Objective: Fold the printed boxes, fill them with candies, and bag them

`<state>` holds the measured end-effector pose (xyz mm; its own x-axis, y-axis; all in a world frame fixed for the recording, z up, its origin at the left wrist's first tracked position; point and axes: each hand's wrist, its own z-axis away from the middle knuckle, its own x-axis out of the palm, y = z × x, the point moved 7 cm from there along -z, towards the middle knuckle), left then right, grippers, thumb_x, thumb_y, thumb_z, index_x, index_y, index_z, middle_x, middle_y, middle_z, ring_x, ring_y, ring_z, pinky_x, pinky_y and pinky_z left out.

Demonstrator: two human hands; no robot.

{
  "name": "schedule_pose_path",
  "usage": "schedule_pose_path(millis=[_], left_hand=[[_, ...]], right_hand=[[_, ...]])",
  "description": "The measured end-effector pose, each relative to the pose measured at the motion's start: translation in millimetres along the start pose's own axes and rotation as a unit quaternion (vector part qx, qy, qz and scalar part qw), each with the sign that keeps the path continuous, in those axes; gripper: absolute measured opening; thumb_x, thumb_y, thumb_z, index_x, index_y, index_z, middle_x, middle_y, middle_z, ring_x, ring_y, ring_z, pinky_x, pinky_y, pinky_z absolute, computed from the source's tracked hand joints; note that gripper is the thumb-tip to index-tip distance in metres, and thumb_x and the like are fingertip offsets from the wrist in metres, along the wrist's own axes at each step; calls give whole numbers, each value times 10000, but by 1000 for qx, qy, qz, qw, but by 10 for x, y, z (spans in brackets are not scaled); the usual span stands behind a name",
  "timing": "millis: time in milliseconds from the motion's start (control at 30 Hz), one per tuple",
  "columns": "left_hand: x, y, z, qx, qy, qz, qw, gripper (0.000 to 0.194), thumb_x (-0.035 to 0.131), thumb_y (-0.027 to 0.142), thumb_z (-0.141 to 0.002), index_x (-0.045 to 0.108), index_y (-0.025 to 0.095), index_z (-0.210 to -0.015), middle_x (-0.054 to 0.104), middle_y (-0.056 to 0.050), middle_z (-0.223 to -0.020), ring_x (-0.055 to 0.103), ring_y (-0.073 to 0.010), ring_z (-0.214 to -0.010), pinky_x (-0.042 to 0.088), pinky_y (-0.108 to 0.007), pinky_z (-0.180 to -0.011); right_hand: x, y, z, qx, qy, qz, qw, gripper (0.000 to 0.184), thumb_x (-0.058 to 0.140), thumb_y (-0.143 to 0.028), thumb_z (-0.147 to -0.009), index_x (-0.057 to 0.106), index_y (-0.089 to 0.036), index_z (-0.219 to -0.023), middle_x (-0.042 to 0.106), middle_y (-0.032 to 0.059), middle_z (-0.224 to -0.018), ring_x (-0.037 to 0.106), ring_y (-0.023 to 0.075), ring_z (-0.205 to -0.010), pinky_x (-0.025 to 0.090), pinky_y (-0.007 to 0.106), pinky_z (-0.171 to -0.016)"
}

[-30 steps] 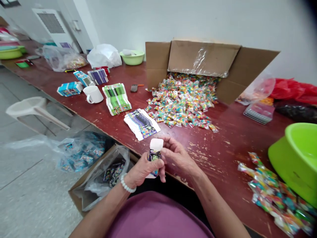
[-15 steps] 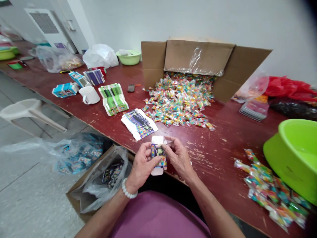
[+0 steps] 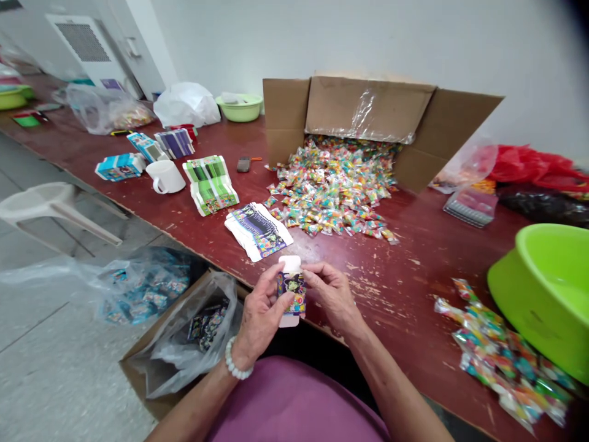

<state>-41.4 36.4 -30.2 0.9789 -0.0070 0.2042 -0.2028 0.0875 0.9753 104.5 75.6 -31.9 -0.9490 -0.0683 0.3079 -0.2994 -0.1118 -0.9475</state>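
Note:
A small printed carton (image 3: 291,293), dark with bright colours and a green figure, is held upright by my left hand (image 3: 263,310), thumb across its front. White flaps stick out at its top and bottom. My right hand (image 3: 332,293) pinches the carton's upper right edge with thumb and forefinger. Just beyond lies a fanned stack of flat purple-and-white cartons (image 3: 258,230). A heap of wrapped candies (image 3: 335,190) spills from a big cardboard box (image 3: 368,107) lying on its side.
Left on the table (image 3: 391,276) are green flat cartons (image 3: 210,184), a white mug (image 3: 166,177) and blue cartons (image 3: 120,167). A green basin (image 3: 538,294) and loose candies (image 3: 506,353) lie right. Below left, a bag-lined box (image 3: 177,350) holds dark packets; a white stool (image 3: 59,205) stands beyond.
The carton has shifted slightly left and down in my hands. My right fingers have closed from a spread over its upper right side to a pinch at its edge.

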Motion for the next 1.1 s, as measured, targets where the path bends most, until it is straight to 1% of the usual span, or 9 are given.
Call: schedule_pose_path(millis=[133, 267, 467, 567, 667, 800, 900, 1000, 1100], left_hand=[[46, -23, -10, -40, -76, 17, 996, 409, 725, 264, -821, 581, 200, -1199, 710, -60, -1041, 669, -172, -854, 578, -280, -737], [42, -10, -24, -58, -100, 16, 993, 339, 715, 256, -836, 604, 205, -1152, 705, -51, -1016, 647, -169, -877, 554, -273, -763], [52, 42, 5, -24, -83, 8, 996, 383, 720, 258, -839, 585, 230, -1197, 676, -62, -1140, 643, -190, -1007, 540, -272, -835], [71, 47, 34, -29, -66, 28, 997, 535, 722, 270, -844, 457, 279, -1309, 681, -44, -1095, 668, -171, -911, 554, -269, -771], [102, -12, 48, -100, -63, 94, 989, 650, 736, 326, -840, 340, 317, -1355, 680, -28, -1077, 693, -164, -815, 581, -303, -725], [218, -162, 86, -236, -121, 162, 951, 491, 593, 587, -881, 507, 204, -1176, 698, -49, -860, 678, -168, -569, 565, -300, -550], [211, -265, 68, -277, -108, 162, 941, 641, 433, 743, -872, 584, 157, -1081, 670, -49, -695, 615, -152, -434, 474, -241, -408], [167, -278, -3, -239, -83, 105, 962, 709, 393, 762, -872, 591, 159, -1188, 655, -29, -640, 577, -137, -393, 417, -212, -363], [160, -199, -58, -171, -82, 53, 980, 719, 392, 744, -886, 570, 175, -1287, 649, -14, -630, 562, -124, -396, 413, -196, -368]], right_hand=[[2, 100, -56, 75, -54, -49, 995, 236, 864, -326, -681, 725, -196, -821, 740, 16, -846, 663, 157, -743, 525, 295, -738], [50, 65, -88, 102, -85, -77, 988, 462, 896, -258, -630, 695, -222, -1044, 750, 10, -891, 682, 149, -765, 525, 272, -735], [61, -19, -68, 52, -75, 1, 996, 213, 843, -318, -713, 701, -185, -799, 738, 8, -782, 643, 131, -676, 492, 251, -660], [21, -54, -65, -2, -49, 52, 997, 181, 823, -324, -736, 695, -196, -746, 719, 0, -751, 630, 138, -680, 486, 261, -659], [20, -96, -50, -51, -48, 81, 994, 161, 813, -323, -751, 696, -212, -754, 708, 0, -782, 644, 151, -723, 503, 278, -693], [76, -133, 10, -65, -80, 123, 987, 172, 761, -382, -810, 696, -223, -802, 706, 11, -816, 651, 153, -685, 514, 279, -644], [149, -138, 64, -44, -120, 149, 981, 231, 702, -432, -859, 687, -206, -813, 721, 31, -845, 654, 145, -624, 519, 283, -619], [175, -113, 75, 0, -122, 136, 983, 253, 680, -449, -874, 646, -201, -837, 704, 1, -733, 614, 123, -502, 500, 262, -534], [220, -165, 53, -15, -139, 155, 978, 224, 701, -415, -859, 678, -203, -927, 729, 10, -816, 623, 113, -526, 503, 247, -530]])
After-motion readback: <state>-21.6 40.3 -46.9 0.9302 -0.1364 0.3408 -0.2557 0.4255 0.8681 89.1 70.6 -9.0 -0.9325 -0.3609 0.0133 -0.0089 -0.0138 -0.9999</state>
